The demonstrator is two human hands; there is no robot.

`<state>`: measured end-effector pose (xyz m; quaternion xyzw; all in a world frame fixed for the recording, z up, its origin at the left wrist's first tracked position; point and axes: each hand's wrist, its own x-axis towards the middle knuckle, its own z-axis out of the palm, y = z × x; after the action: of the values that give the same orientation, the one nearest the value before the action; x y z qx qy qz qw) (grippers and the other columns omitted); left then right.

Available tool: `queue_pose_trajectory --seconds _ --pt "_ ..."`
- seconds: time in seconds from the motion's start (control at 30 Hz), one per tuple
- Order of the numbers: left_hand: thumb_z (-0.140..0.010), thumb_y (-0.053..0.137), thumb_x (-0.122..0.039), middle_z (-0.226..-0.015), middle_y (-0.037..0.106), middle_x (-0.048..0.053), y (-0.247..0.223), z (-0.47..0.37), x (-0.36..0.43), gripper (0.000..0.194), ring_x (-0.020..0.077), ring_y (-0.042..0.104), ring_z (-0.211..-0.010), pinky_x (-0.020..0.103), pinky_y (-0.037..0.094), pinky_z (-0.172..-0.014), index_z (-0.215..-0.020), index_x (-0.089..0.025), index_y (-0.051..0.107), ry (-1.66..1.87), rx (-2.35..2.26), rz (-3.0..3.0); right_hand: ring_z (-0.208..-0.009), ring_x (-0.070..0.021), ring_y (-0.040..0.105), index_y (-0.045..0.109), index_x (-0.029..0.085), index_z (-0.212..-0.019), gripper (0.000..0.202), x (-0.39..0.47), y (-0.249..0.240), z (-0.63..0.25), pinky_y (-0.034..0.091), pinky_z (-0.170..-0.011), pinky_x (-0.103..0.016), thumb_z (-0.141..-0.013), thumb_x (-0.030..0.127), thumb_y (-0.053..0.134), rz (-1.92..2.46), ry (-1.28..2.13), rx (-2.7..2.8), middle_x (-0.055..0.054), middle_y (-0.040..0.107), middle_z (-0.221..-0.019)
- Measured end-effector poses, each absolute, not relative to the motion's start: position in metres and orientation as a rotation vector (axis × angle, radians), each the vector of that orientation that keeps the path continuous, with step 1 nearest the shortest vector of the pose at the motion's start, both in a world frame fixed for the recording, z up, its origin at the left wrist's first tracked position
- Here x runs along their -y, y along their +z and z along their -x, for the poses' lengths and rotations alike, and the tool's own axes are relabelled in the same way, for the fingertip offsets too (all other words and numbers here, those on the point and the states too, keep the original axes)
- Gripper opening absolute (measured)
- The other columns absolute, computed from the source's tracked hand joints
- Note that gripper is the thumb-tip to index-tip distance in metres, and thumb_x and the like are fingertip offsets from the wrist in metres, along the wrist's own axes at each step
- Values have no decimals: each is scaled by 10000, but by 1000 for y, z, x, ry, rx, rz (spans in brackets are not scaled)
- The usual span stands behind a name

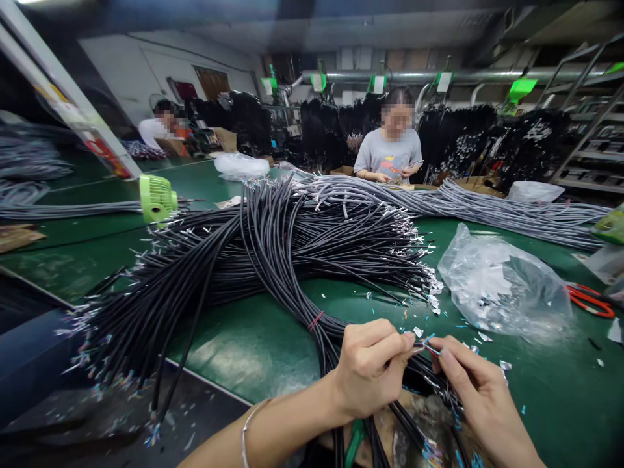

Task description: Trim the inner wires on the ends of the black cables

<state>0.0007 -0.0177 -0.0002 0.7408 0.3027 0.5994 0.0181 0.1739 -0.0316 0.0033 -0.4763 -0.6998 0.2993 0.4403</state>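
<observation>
Both of my hands meet at the stripped end of a black cable (pixel 431 349), where thin blue, red and white wires stick out. My left hand (pixel 373 365) is closed, thumb and forefinger pinching at the pale wire ends. Close beside it, my right hand (pixel 470 377) grips the cable end between thumb and fingers. Beneath them hangs a bundle of black cables (pixel 312 312) tied with a red band, its lower ends showing coloured wires. A large pile of black cables (pixel 209 260) spreads behind and to the left.
Grey cables (pixel 517 211) lie along the back of the green table (pixel 253 357). A clear plastic bag (pixel 507 279) of scraps and red-handled scissors (pixel 591 300) are at right. A green fan (pixel 156 199) stands at left. A co-worker (pixel 390 153) sits opposite; another person (pixel 160 127) is far left.
</observation>
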Motion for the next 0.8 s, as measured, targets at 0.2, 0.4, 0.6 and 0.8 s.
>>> queue_pose_trajectory --seconds 0.2,0.4,0.6,0.8 --pt "-751 599 -9 -566 596 33 2 -1 18 117 89 524 -487 195 414 -484 -694 -111 597 1866 -924 -2299 -660 -131 618 735 230 -933 247 31 1 -174 520 -613 -165 -854 366 545 1171 731 1720 -20 643 -715" --pt "-758 600 -24 -567 595 34 1 -1 18 107 90 527 -493 193 413 -487 -697 -112 593 1873 -915 -2297 -617 -139 587 743 217 -906 267 33 1 -173 520 -603 -191 -835 398 559 1196 789 1682 -16 577 -638" --pt "-754 607 -27 -564 591 34 0 0 18 108 89 524 -491 193 401 -478 -688 -110 588 1863 -919 -2302 -640 -146 566 746 227 -877 263 39 5 -164 508 -632 -207 -807 423 585 1223 880 1506 -10 566 -648" --pt "-756 603 -25 -559 584 33 -1 0 18 99 89 523 -489 192 402 -478 -704 -109 592 1865 -919 -2315 -649 -154 578 744 223 -880 282 39 4 -164 512 -659 -221 -794 445 592 1255 924 1442 -11 580 -638"
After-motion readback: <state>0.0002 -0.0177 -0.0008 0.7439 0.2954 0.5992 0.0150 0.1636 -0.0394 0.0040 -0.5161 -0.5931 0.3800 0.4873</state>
